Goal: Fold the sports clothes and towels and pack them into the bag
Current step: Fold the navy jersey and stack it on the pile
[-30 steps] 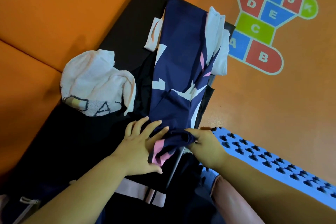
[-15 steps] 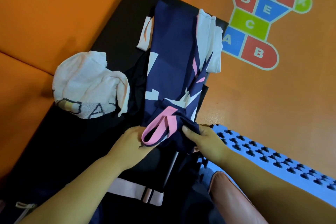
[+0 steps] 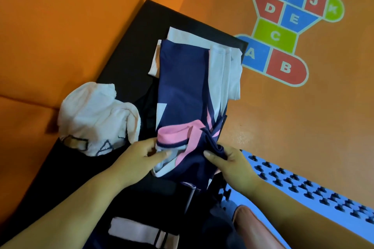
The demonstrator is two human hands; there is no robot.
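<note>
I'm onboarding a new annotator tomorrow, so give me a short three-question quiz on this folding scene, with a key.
1. True or false: the left hand and the right hand both grip the navy sports garment with pink and white panels.
2. The crumpled white towel lies: A) on the black padded surface, left of the garment; B) inside a bag; C) under the right hand.
3. What colour is the perforated foam mat beside the right hand?
Key: 1 true; 2 A; 3 blue.
</note>
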